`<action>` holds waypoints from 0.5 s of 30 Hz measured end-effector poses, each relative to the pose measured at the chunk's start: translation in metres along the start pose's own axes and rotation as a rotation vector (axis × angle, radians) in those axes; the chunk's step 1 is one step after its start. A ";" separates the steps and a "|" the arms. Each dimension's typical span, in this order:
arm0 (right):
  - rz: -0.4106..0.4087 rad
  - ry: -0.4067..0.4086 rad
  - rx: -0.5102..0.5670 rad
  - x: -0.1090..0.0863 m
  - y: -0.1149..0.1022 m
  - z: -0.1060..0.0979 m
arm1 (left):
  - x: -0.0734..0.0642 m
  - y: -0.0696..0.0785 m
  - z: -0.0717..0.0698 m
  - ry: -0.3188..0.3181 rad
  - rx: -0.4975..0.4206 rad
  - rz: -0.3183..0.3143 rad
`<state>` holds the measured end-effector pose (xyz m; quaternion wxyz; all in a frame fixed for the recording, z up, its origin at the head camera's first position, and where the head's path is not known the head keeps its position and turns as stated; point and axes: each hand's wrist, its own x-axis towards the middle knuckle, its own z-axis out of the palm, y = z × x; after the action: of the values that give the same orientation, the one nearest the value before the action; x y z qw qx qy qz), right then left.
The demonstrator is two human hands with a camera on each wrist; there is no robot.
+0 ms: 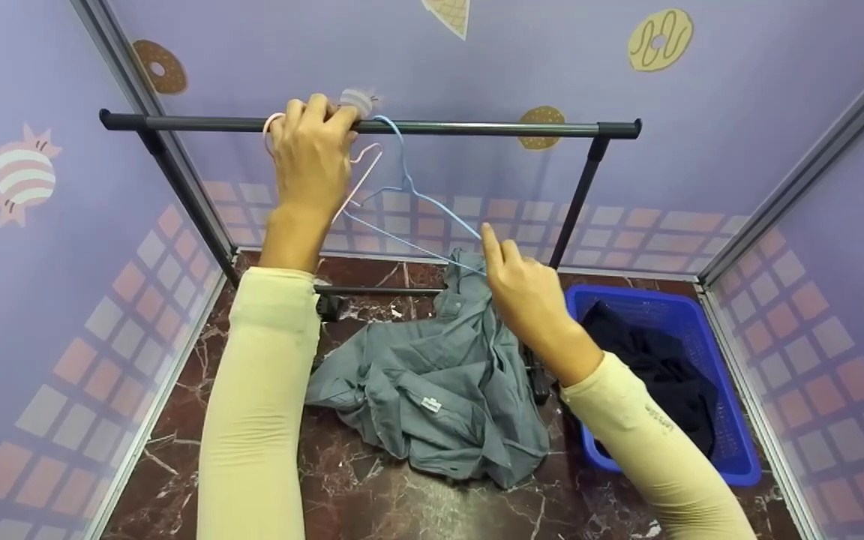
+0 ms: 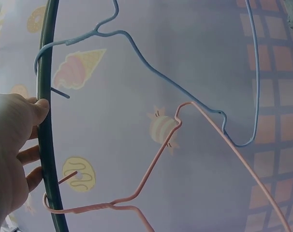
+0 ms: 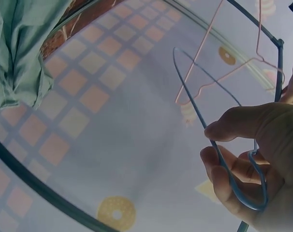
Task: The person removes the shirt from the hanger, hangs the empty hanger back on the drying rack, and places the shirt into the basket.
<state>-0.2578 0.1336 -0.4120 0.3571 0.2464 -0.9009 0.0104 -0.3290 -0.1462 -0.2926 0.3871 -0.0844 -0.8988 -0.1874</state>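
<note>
My left hand (image 1: 312, 161) grips the dark top rod (image 1: 477, 129) of a clothes rack, its thumb (image 2: 41, 110) lying against the rod in the left wrist view. Beside it, a pink hanger (image 2: 157, 161) is hooked over the rod. A blue hanger (image 1: 439, 204) hooks on just to the right of that hand, with no garment on it. Its right end is pinched between the thumb and fingers of my right hand (image 1: 526, 300). Below hangs or lies a crumpled grey-green shirt (image 1: 402, 352) with a white label, its upper part overlapping the hanger's lower bar in the head view.
A blue plastic basket (image 1: 747, 476) stands on the floor at right, with dark clothing (image 1: 649, 367) inside. Patterned purple walls enclose the rack on three sides. The rack's legs (image 1: 580, 199) slant down to the brown marbled floor (image 1: 169, 465).
</note>
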 end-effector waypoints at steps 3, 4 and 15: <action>0.013 -0.027 -0.009 0.002 -0.009 0.000 | 0.000 0.000 0.000 0.000 -0.007 -0.004; 0.021 -0.039 -0.010 0.003 -0.012 0.000 | 0.000 0.000 -0.001 -0.001 -0.011 -0.004; 0.016 -0.056 0.046 -0.004 -0.029 0.008 | -0.001 0.001 -0.001 0.000 -0.004 -0.017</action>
<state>-0.2480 0.1084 -0.4252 0.3258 0.2475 -0.9121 0.0270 -0.3269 -0.1457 -0.2922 0.3852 -0.0778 -0.8991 -0.1926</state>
